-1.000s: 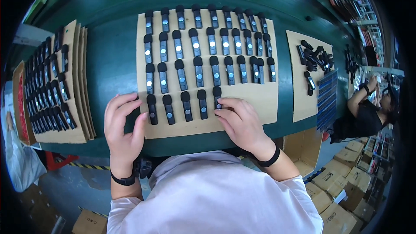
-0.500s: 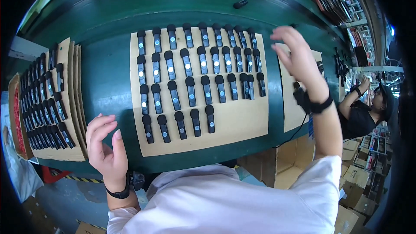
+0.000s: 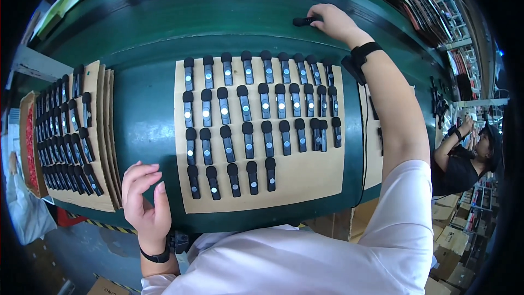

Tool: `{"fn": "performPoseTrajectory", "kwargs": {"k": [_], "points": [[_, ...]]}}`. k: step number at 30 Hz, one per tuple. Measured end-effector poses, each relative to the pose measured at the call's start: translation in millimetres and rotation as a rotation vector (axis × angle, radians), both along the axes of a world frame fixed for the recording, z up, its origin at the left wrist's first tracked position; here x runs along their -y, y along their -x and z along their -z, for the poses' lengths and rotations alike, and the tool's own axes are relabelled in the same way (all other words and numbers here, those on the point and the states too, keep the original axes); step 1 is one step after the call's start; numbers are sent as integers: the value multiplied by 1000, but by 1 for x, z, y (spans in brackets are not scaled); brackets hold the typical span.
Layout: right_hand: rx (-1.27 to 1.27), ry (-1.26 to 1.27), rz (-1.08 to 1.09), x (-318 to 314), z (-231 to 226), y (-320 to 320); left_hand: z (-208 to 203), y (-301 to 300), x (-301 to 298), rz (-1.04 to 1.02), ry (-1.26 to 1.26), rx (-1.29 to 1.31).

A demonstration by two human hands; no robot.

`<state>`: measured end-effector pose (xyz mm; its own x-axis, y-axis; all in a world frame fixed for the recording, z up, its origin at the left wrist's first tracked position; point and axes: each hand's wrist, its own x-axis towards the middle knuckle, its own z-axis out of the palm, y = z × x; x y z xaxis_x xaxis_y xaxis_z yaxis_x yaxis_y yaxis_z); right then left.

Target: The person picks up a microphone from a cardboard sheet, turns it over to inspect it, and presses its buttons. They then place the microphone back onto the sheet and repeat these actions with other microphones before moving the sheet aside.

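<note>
My right hand (image 3: 331,22) reaches to the far side of the green bench. Its fingers are closed on a small black clip-type microphone (image 3: 301,22) with a rounded foam head, which lies on its side. My left hand (image 3: 146,203) hangs near the bench's front edge, fingers apart and curved, with nothing in it. Between my hands, a flat cardboard sheet (image 3: 305,183) carries several rows of similar black microphones (image 3: 248,142), foam heads pointing away from me, many with a pale round spot. The nearest row is shorter and ends left of the sheet's right part.
On the left, stacked cardboard sheets (image 3: 111,136) hold more rows of microphones (image 3: 73,147), beside a box of red pieces (image 3: 31,147). Another cardboard sheet (image 3: 374,169) lies under my right forearm, with a black cable (image 3: 363,158). A co-worker (image 3: 464,158) is at the far right.
My right hand has moved away from me and to the left, and has closed on the lone microphone. The view has shifted, so the bench sits lower. My left hand keeps its curved pose.
</note>
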<state>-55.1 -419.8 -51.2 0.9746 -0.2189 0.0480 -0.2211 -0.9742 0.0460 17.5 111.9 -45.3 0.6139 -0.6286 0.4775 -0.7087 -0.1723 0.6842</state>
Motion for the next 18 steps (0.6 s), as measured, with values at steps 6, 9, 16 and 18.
{"fn": "performPoseTrajectory", "kwargs": {"k": [6,9,16,18], "points": [[221,-409,212,-55,-40,48,-5,6,8,78,45,-3],[339,-584,135,-131,-64,86,-9,13,10,99,71,-9],[437,-878,-113,-289,-68,148,-32,42,53,418,149,-213],[504,-875,-175,-312,-59,149,-31,46,55,576,65,-172]]}}
